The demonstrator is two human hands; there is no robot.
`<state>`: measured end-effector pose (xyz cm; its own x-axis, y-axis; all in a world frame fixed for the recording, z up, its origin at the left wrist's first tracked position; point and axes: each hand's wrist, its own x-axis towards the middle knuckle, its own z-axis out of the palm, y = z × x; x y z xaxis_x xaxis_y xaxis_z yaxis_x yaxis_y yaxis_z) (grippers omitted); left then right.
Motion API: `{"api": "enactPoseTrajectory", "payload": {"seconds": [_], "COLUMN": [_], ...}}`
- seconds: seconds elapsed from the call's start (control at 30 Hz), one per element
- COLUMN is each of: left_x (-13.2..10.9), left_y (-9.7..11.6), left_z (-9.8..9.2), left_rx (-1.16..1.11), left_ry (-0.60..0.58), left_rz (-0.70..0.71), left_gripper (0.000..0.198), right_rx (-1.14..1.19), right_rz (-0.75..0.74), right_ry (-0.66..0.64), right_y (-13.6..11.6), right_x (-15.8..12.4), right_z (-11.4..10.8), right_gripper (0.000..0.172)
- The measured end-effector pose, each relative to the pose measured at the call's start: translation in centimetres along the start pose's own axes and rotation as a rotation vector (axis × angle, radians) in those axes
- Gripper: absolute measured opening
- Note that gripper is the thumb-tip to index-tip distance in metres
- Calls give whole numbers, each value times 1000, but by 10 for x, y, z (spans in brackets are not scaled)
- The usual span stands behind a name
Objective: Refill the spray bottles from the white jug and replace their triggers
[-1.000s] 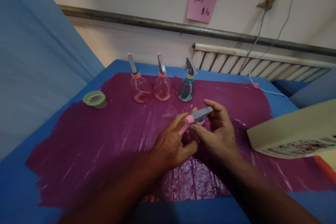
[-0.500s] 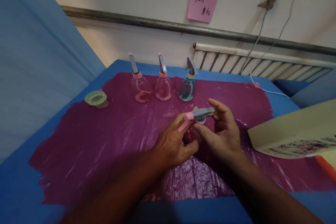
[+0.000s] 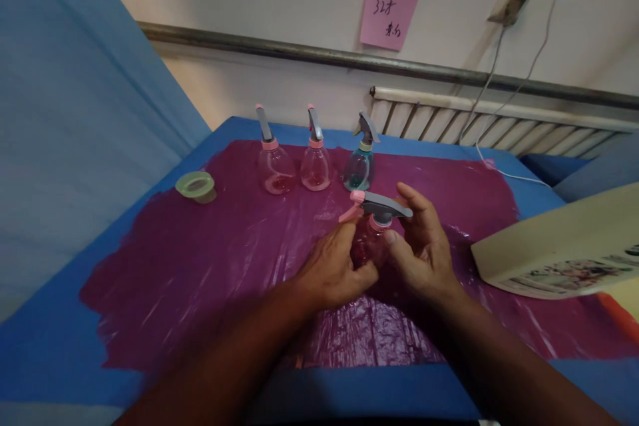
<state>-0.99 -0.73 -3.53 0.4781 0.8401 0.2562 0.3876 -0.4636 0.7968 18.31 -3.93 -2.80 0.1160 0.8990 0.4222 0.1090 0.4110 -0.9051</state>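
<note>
One held spray bottle (image 3: 368, 249): at the clock's centre, between both hands, 12 toward the wall (image 3: 279, 0); pink collar, grey head (image 3: 384, 210), pink nozzle (image 3: 357, 197) facing roughly 9 o'clock. Base hidden; cannot tell whether it touches the film.
Left hand (image 3: 335, 267): gripping the bottle body from the 8 o'clock side, thumb across the near face.
Right hand (image 3: 426, 254): part-open at 3 to 4 o'clock, thumb tip at the collar, forefinger raised clear of the head; cannot tell whether the thumb presses.
Standing row: left pink bottle (image 3: 276, 172), 10 o'clock; middle pink bottle (image 3: 315, 170), 11; teal bottle (image 3: 358, 172), 12. All upright, liquid low inside.
Green tub (image 3: 196, 185): between 9 and 10 o'clock, well apart from the hands.
Pale-yellow container (image 3: 544, 246): 3 o'clock, cut by the view's edge.
Surface: purple plastic film (image 3: 210, 259) over blue cover (image 3: 54, 353), creased and shiny toward 6 o'clock.
</note>
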Motion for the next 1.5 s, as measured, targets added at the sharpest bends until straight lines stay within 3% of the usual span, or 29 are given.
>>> {"api": "enactPoseTrajectory", "payload": {"seconds": [0.27, 0.37, 0.6, 0.9, 1.1, 1.23, 1.37, 1.5], "left_x": [-1, 0, 5, 12, 30, 46, 52, 30], "left_y": [-8, -11, -20, -24, -15, -15, -21, -24], "left_z": [5, 7, 6, -9, -32, -62, -95, -126], "left_rx": [-48, -62, -20, -97, -335, -486, -529, -448], "left_ry": [29, 36, 137, 441, 667, 812, 894, 917], "left_rz": [89, 141, 178, 321, 316, 202, 95, -3], "left_gripper": [97, 99, 89, 55, 43, 47, 43, 42], "right_rx": [-29, -26, -18, -169, -284, -373, -432, -583], "right_rz": [-57, -104, -156, -110, -203, -209, -181, -105], "right_ry": [75, 76, 148, 147, 218, 276, 417, 639], "right_y": [5, 7, 19, 24, 5, -4, -9, -16], "right_x": [5, 9, 20, 26, -6, -38, -62, -73], "right_z": [4, 4, 5, -1, -41, -79, -126, -189], "right_gripper": [61, 63, 61, 68, 61, 59, 58, 62]}}
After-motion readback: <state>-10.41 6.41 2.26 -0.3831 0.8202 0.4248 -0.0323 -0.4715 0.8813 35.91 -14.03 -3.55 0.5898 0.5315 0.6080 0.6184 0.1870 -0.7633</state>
